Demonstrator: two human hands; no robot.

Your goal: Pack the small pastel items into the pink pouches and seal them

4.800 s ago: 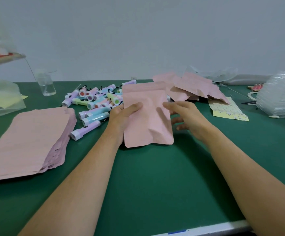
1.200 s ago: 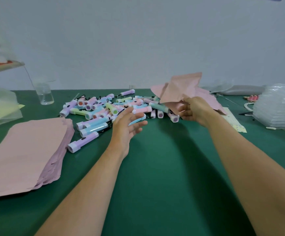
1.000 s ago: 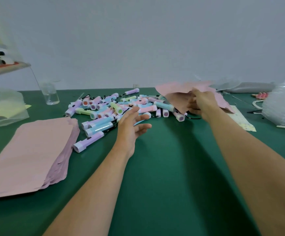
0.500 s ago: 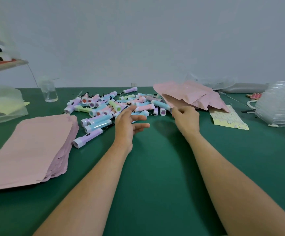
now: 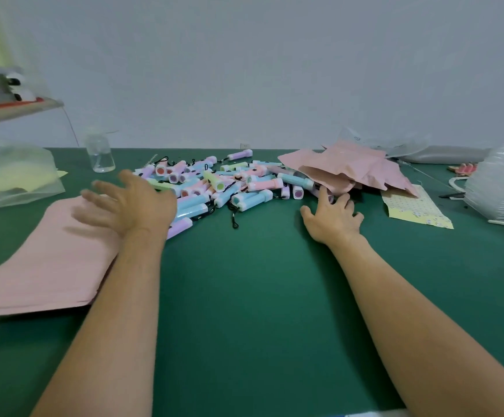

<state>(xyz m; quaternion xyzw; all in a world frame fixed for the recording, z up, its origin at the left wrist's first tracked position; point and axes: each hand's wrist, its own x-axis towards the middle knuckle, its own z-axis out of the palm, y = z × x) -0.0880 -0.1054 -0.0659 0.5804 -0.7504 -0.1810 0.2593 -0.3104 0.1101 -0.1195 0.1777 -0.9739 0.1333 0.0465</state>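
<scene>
Having left its pouch on the filled pile (image 5: 344, 170), the right hand (image 5: 332, 218) rests empty, fingers spread; the left hand (image 5: 130, 206), fingers wide, swings over the empty pouches (image 5: 49, 260) beside the pastel items (image 5: 214, 185) for another.

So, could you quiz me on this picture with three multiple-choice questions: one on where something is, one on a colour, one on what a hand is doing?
1. The flat stack of pink pouches lies: A) at the person's left B) at the person's right C) on the floor.
2. The table top is: A) white B) green C) red.
3. The left hand is: A) gripping a pouch B) out of sight C) spread open, holding nothing.
Answers: 1 A, the stack sits on the left side of the view; 2 B, green shows across the whole surface; 3 C, its fingers fan out over the stack with nothing in them.
</scene>
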